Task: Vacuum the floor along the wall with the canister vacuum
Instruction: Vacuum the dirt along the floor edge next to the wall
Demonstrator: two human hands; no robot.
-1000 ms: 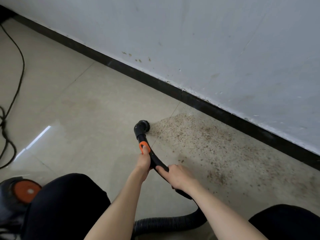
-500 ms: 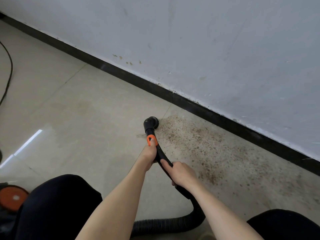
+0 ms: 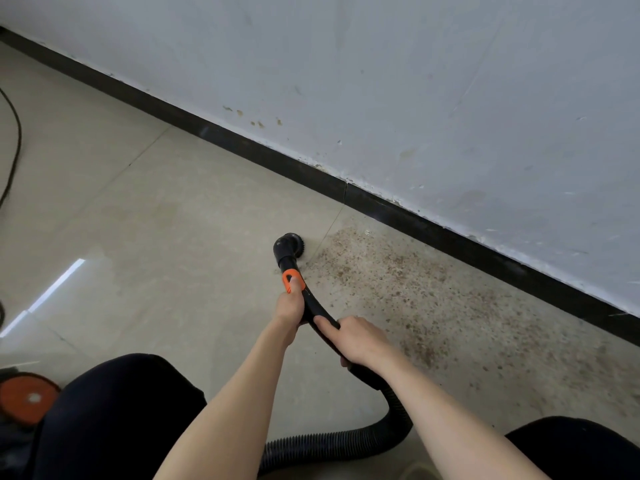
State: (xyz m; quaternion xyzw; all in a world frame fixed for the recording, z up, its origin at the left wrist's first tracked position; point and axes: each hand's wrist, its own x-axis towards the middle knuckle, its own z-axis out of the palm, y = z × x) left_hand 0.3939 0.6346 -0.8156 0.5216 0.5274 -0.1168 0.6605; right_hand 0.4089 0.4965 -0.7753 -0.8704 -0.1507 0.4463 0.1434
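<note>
A black round brush nozzle [image 3: 290, 244] touches the beige tile floor at the left edge of a patch of brown dirt [image 3: 412, 292] that runs along the black baseboard [image 3: 398, 213]. My left hand [image 3: 290, 306] grips the curved black handle just below its orange slider [image 3: 290, 274], thumb on the orange part. My right hand [image 3: 356, 339] grips the handle lower down, where it joins the ribbed black hose [image 3: 346, 441]. The canister vacuum [image 3: 26, 401], with an orange round cap, sits at the bottom left, partly hidden by my knee.
The grey-white wall [image 3: 415, 81] with small stains rises behind the baseboard. A black power cord [image 3: 14, 150] lies on the floor at the left edge. My dark-clothed knees [image 3: 114, 417] fill the bottom of the view. Tiles left of the nozzle look free of dirt.
The nozzle has slid forward and toward the wall, along the dirt patch's left edge. Both hands kept their grip on the handle. The view shifted, so less cord shows.
</note>
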